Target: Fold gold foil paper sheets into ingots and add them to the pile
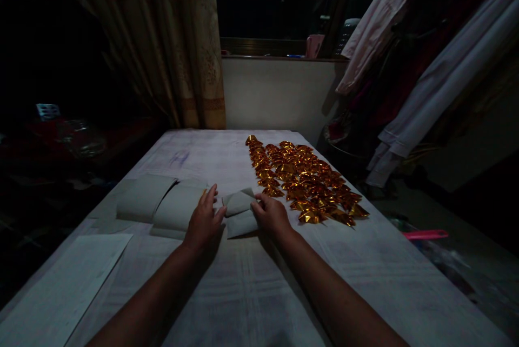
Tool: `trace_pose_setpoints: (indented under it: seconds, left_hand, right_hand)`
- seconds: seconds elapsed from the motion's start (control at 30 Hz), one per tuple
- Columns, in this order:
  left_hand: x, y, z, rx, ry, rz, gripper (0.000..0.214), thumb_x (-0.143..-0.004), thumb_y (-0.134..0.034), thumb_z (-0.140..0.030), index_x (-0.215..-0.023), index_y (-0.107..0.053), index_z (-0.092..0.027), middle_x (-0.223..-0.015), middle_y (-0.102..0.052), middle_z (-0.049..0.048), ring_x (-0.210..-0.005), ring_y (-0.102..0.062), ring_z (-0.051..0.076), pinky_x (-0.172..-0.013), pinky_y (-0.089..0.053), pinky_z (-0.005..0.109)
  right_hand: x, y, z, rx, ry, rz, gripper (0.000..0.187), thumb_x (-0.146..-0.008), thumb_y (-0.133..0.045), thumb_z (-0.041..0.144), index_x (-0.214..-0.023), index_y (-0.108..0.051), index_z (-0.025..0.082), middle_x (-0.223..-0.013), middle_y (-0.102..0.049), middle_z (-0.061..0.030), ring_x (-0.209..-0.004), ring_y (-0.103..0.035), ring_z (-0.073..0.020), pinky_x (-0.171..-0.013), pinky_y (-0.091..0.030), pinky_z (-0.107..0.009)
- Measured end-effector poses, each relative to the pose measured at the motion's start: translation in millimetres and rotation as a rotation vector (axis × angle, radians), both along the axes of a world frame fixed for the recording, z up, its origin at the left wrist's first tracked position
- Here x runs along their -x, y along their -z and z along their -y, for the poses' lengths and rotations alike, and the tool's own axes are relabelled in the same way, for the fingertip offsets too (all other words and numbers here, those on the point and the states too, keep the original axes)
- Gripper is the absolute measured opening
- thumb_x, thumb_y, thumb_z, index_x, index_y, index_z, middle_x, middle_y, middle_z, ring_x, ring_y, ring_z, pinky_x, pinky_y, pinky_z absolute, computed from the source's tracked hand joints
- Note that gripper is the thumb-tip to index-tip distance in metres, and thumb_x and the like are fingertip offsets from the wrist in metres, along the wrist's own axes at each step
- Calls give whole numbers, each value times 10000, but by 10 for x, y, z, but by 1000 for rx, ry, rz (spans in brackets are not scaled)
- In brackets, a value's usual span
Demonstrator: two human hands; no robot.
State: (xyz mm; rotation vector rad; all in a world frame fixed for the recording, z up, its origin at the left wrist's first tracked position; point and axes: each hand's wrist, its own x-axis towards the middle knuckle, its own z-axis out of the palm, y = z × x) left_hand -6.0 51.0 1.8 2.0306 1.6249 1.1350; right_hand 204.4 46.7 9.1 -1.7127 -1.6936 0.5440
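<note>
A partly folded sheet of grey-white paper lies in front of me on the covered table, its upper part creased into a flap. My right hand pinches its right edge between thumb and fingers. At the left edge of the paper is my left hand, its fingers apart and the thumb close to the fold; whether the thumb touches it is hard to tell. Just left of that hand, stacked pale paper sheets curve upward. Right of my right hand spread many shiny gold foil folded pieces, set in rows.
A flat white sheet lies at the table's left front. Beyond the table hang a curtain and, at right, clothes. A pink mug stands on the windowsill. A pink handle shows beside the table's right edge.
</note>
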Motion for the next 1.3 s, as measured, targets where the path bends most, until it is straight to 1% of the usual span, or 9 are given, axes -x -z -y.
trace_pose_setpoints:
  seconds: [0.03, 0.1, 0.17, 0.23, 0.47, 0.7, 0.93, 1.1, 1.3]
  left_hand:
    - [27, 49, 43, -82, 31, -67, 532, -881, -548, -269, -1399, -511, -156, -1362, -604, 165, -1175, -633, 277, -960, -536, 450]
    - [80, 114, 146, -187, 186, -207, 419, -944, -483, -264, -1347, -572, -196, -1418, -587, 133, -1319, -542, 271, -1091, -450, 492]
    - [120, 137, 239, -191, 345, -348, 362, -979, -458, -282, -1300, -620, -237, -1419, -605, 91, -1365, -504, 265, -1140, -395, 519]
    - [146, 140, 299, -142, 420, -461, 359, -985, -472, -300, -1304, -627, -247, -1425, -606, 81, -1383, -486, 278, -1157, -358, 553]
    - [168, 192, 334, -55, 429, -554, 483, -955, -567, -443, -1393, -561, -241, -1467, -564, 107, -1391, -476, 299, -1188, -266, 595]
    - [145, 198, 368, -53, 400, -546, 494, -953, -570, -442, -1402, -549, -236, -1463, -569, 100, -1379, -485, 303, -1183, -287, 590]
    - [113, 184, 410, -79, 383, -518, 438, -938, -593, -373, -1346, -588, -213, -1405, -616, 119, -1330, -535, 304, -1165, -318, 594]
    - [119, 160, 418, -99, 396, -495, 388, -940, -584, -338, -1308, -617, -218, -1379, -636, 118, -1301, -564, 307, -1146, -335, 619]
    - [138, 85, 441, -111, 430, -503, 422, -891, -663, -388, -1280, -639, -228, -1359, -651, 111, -1309, -551, 325, -1161, -296, 637]
  right_hand:
    - [-3, 18, -1, 10, -4, 28, 275, -866, -617, 297, -1106, -735, 234, -833, -750, -25, -766, -663, -193, -675, -425, -257]
    - [-9, 47, 11, 29, -12, 72, 298, -879, -620, 296, -1155, -721, 244, -873, -762, -35, -810, -674, -206, -698, -422, -264]
    - [-12, 58, 24, 45, -18, 111, 324, -903, -608, 304, -1209, -697, 251, -920, -770, -39, -852, -683, -212, -718, -425, -267]
    - [-12, 52, 27, 59, -18, 161, 356, -928, -587, 317, -1268, -667, 249, -975, -773, -51, -899, -693, -219, -741, -435, -272]
    - [-70, 81, 112, 36, -49, 138, 474, -935, -557, 307, -1398, -559, 204, -998, -762, -54, -906, -699, -214, -794, -492, -290]
    - [-182, 261, 401, -163, -162, 152, 507, -806, -612, 216, -1312, -595, 198, -1229, -680, -105, -1132, -614, -259, -985, -495, -399]
    - [-236, 279, 415, -187, -304, 103, 724, -627, -497, 2, -1311, -586, 224, -1244, -641, -74, -1167, -577, -216, -1039, -465, -381]
    - [-249, 249, 414, -192, -305, 165, 518, -728, -586, 23, -1176, -692, 260, -1154, -651, -74, -1087, -596, -227, -940, -501, -372]
    - [-275, 139, 436, -240, -420, 355, 222, -844, -701, 199, -1048, -748, 272, -1331, -624, -99, -1248, -531, -293, -980, -451, -448]
